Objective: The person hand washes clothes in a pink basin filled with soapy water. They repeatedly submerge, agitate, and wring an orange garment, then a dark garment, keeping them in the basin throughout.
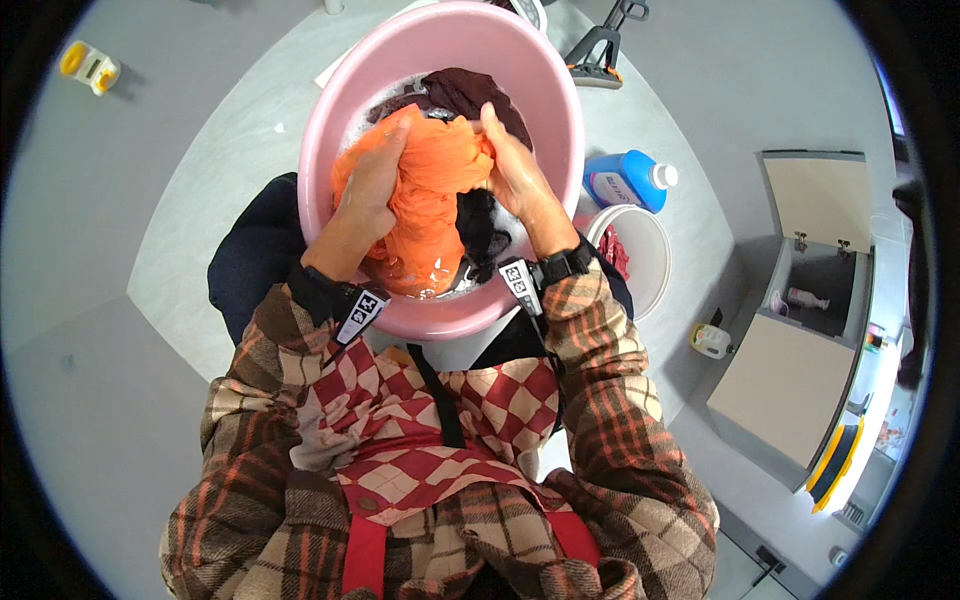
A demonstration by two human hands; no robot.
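A wet orange cloth (427, 217) is bunched between my two hands over a pink plastic basin (442, 322). My left hand (375, 176) grips its left side, and my right hand (517, 169) holds its upper right edge. The lower part of the cloth hangs into sudsy water. Beneath and beside it lie dark wet garments: a maroon one (469, 90) at the far side and a black one (480, 232) at the right. The orange cloth hides part of the black garment and some of my fingertips.
Right of the basin stand a blue detergent bottle (630, 182) with a white cap and a white bucket (652, 259) holding red cloth (613, 251). A grey-handled floor tool (598, 56) stands behind. Farther right is a cabinet (787, 390) with its door (821, 199) open.
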